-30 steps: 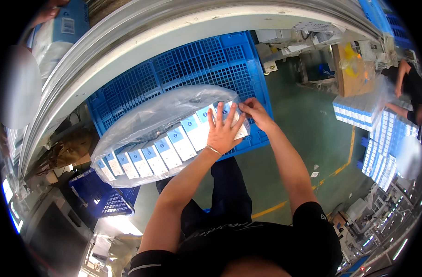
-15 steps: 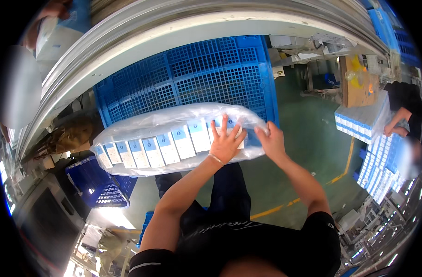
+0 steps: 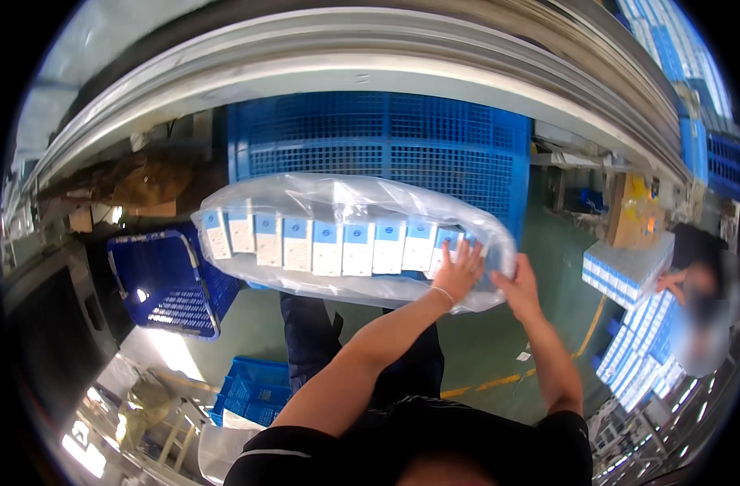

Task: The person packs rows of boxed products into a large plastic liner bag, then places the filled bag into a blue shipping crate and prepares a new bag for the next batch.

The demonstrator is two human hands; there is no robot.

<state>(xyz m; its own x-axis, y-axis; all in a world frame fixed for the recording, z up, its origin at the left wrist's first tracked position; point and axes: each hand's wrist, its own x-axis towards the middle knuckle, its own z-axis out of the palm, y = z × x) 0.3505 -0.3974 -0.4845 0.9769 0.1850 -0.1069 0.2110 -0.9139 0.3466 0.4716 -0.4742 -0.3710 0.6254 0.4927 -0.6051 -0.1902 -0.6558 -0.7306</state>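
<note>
A long clear plastic bag (image 3: 305,188) lies in front of me with a row of small blue-and-white boxes (image 3: 327,247) along it. The boxes stand side by side, some slightly tilted. At the row's right end my left hand (image 3: 461,272) rests on the last boxes with its fingers spread; whether plastic lies between hand and boxes, I cannot tell. My right hand (image 3: 519,287) pinches the right end of the bag, thumb toward the boxes. Behind the bag, partly covered by it, is a blue mesh crate (image 3: 459,154).
A metal rail (image 3: 370,69) curves across the far side. To the left stands a dark blue basket (image 3: 163,283); another blue crate (image 3: 253,389) is near my legs. On the right, a co-worker's hand (image 3: 671,283) is at stacked blue-and-white cartons (image 3: 629,267).
The view has turned, so the bag and crate appear farther right. My left hand has shifted toward the row's right end. My right hand stays at the bag's right end.
</note>
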